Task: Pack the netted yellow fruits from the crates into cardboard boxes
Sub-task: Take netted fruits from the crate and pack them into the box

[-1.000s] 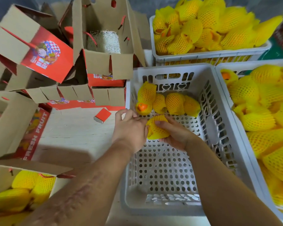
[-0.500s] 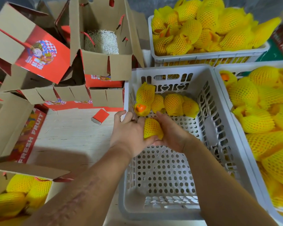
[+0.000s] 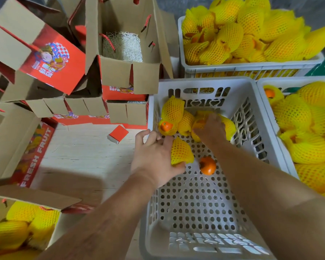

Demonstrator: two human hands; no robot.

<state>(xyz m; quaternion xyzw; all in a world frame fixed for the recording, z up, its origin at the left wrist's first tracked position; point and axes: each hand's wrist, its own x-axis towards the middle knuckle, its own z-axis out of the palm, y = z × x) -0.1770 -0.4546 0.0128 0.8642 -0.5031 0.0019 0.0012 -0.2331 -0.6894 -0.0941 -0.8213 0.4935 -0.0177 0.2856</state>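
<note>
Netted fruits [image 3: 178,117] sit bunched in the crate's [image 3: 201,203] far corner, so the right hand [image 3: 210,129] grips 1 there while the left hand [image 3: 154,158] pinches an empty-looking net [image 3: 180,152].

Both hands reach into a nearly empty white crate [image 3: 251,128]. The left hand [image 3: 154,158] holds a yellow foam net [image 3: 181,152] between thumb and fingers, and a bare orange fruit [image 3: 207,165] lies on the crate floor just beside it. The right hand [image 3: 210,129] rests on one of the netted fruits [image 3: 174,114] lined along the crate's far wall; whether it grips one is unclear. Two fuller crates [image 3: 251,67] of netted fruit stand behind and to the right. To the left, open cardboard boxes [image 3: 120,72] are stacked, and one box [image 3: 32,196] at lower left holds netted fruit.
</note>
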